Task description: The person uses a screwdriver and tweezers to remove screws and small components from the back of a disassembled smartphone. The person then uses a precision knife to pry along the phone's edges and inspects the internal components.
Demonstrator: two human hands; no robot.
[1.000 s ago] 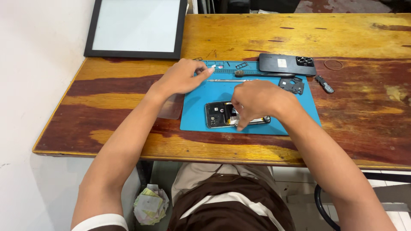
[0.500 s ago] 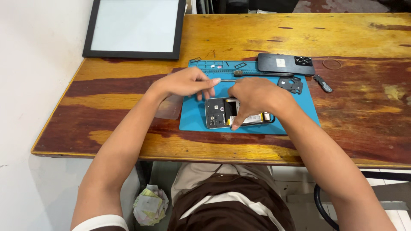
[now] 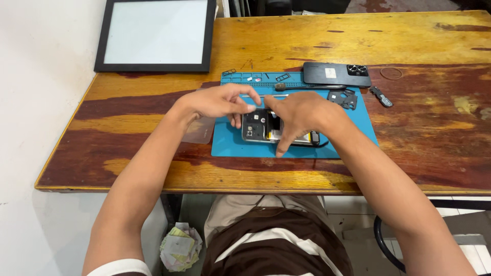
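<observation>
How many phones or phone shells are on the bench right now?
2. An opened phone lies on the blue mat under both hands, left hand and right hand. A dark phone back cover lies at the mat's far edge. Smaller parts may be hidden.

It looked like a small phone-repair workbench, perhaps in a shop or a home corner; the view did not settle which. A worn wooden table [image 3: 153, 153] stood against a plain white wall [image 3: 36, 102]. On it lay a blue repair mat [image 3: 353, 138] with small parts trays along its far edge, an opened phone [image 3: 255, 125] showing its inner boards, a detached dark back cover [image 3: 335, 74], and loose small parts [image 3: 381, 96]. A black-framed panel [image 3: 153, 36] rested at the table's far left. Crumpled paper scraps [image 3: 179, 245] sat on the floor below.
</observation>
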